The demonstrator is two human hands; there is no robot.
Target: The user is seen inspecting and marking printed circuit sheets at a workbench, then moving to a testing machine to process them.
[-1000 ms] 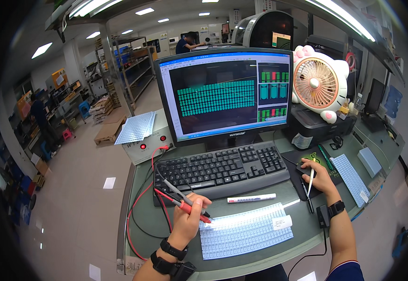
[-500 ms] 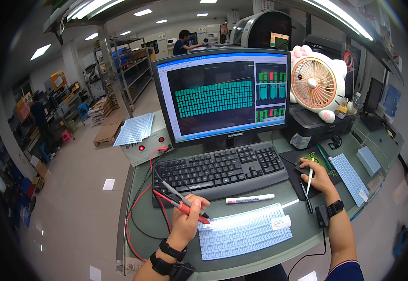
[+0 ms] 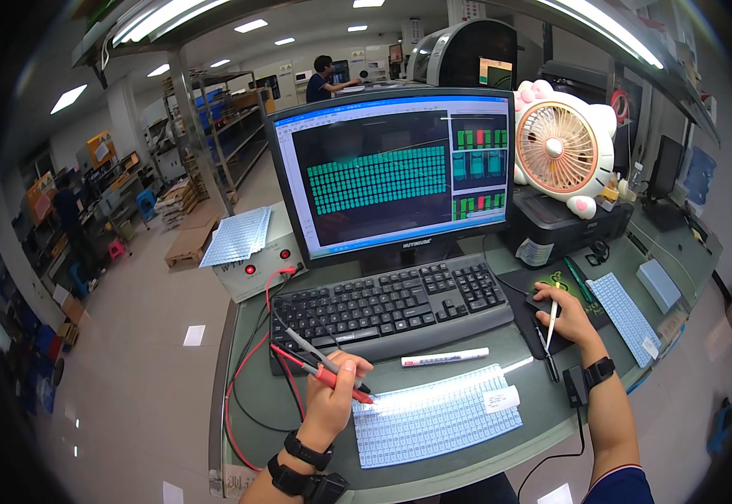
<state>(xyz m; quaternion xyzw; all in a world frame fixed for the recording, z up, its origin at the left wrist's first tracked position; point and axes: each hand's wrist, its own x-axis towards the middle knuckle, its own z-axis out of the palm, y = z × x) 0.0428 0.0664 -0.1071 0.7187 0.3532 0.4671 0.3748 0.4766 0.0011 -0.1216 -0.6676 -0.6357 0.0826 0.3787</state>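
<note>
My left hand (image 3: 329, 412) is closed round a red test probe (image 3: 334, 380) and a grey-black test probe (image 3: 300, 343). Their tips point at the upper left corner of a white gridded circuit board panel (image 3: 433, 433); whether they touch it I cannot tell. A white paper label (image 3: 501, 399) lies on the panel's right end. My right hand (image 3: 577, 326) rests curled over a black computer mouse (image 3: 535, 304), mostly hidden under the fingers. Between those fingers sits a slim white stick-like tool (image 3: 554, 315). A black pen (image 3: 551, 367) lies just below it.
Behind the panel lie a white marker (image 3: 444, 357) and a black keyboard (image 3: 391, 315), below a monitor (image 3: 395, 176). Probe leads run to a tester box (image 3: 253, 273) at left. Another panel (image 3: 623, 315), a printer (image 3: 563, 227) and a fan (image 3: 557, 147) stand right. A person (image 3: 320, 82) works far back.
The view has shifted slightly, moving the scene a little left. Both hands keep their grip and place; the small pictures at the screen's right look slightly different.
</note>
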